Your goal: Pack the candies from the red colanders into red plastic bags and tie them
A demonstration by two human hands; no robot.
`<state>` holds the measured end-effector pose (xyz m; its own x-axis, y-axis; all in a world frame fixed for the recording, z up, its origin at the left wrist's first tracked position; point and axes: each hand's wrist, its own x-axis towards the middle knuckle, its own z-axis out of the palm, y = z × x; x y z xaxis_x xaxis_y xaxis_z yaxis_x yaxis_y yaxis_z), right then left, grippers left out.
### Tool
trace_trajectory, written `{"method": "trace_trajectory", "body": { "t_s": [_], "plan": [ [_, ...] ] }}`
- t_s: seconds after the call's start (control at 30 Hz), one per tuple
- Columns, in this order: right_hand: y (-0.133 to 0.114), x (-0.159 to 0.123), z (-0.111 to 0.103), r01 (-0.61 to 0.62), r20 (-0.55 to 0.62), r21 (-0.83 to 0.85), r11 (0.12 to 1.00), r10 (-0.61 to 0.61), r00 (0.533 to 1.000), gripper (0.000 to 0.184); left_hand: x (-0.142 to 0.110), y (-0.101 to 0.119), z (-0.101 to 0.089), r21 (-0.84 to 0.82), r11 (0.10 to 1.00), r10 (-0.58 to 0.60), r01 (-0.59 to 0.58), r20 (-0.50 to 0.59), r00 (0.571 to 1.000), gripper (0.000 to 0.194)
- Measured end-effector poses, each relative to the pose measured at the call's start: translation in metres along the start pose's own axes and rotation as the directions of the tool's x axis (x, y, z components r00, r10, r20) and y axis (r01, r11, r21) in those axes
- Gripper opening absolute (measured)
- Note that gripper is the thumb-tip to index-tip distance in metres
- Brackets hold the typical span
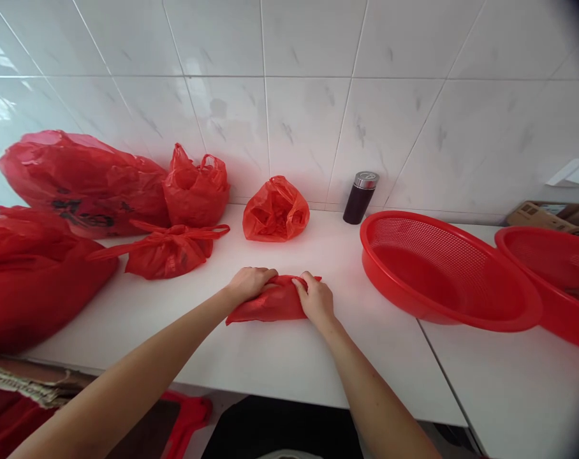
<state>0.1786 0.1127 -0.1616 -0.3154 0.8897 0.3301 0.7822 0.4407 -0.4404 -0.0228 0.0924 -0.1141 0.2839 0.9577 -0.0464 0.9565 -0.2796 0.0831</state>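
Note:
A small flattened red plastic bag (269,305) lies on the white counter (280,357) in front of me. My left hand (249,283) grips its upper left part with curled fingers. My right hand (315,298) is closed on the bag's right end. Both forearms reach in from the bottom edge.
Several filled red plastic bags sit at the left, among them a tied one (168,250) and a knotted one (275,210) by the tiled wall. A dark cylindrical flask (359,197) stands at the back. Two red colander basins (442,271) (555,280) rest at the right.

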Motion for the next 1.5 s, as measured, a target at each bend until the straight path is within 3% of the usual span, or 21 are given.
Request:
{"method": "trace_trajectory", "body": {
  "t_s": [0.23,0.67,0.83,0.93,1.07,1.27,1.5],
  "plan": [
    [-0.005,-0.001,0.008,0.095,0.033,-0.097,0.991,-0.092,0.995,0.016,0.005,-0.002,0.005,-0.039,0.999,-0.024,0.025,0.030,0.999,0.041],
    [-0.007,0.002,0.013,0.084,0.006,-0.116,0.990,-0.084,0.996,0.010,0.011,-0.007,0.015,-0.091,0.995,-0.051,0.049,-0.019,0.999,0.038],
    [-0.008,0.002,0.013,0.058,-0.015,-0.027,0.998,-0.058,0.998,0.008,0.014,-0.008,0.018,-0.086,0.995,-0.063,0.059,-0.040,0.997,0.038],
    [-0.005,0.001,0.008,0.033,-0.043,0.085,0.996,-0.030,0.999,0.018,0.012,-0.004,0.015,-0.056,0.995,-0.084,0.081,-0.063,0.994,0.040],
    [0.005,0.001,-0.005,-0.009,-0.086,0.252,0.968,0.031,0.996,0.041,-0.005,0.012,0.003,-0.010,0.998,-0.064,0.063,-0.137,0.989,0.045],
    [0.021,0.002,-0.018,-0.004,-0.083,0.341,0.940,0.034,0.996,0.047,-0.032,0.038,-0.009,0.031,0.999,-0.026,0.034,-0.238,0.971,0.050],
    [0.031,0.006,-0.031,0.015,-0.147,0.454,0.891,0.059,0.987,0.047,-0.047,0.021,-0.015,0.102,0.990,-0.073,0.101,-0.242,0.967,0.050]
  ]
}}
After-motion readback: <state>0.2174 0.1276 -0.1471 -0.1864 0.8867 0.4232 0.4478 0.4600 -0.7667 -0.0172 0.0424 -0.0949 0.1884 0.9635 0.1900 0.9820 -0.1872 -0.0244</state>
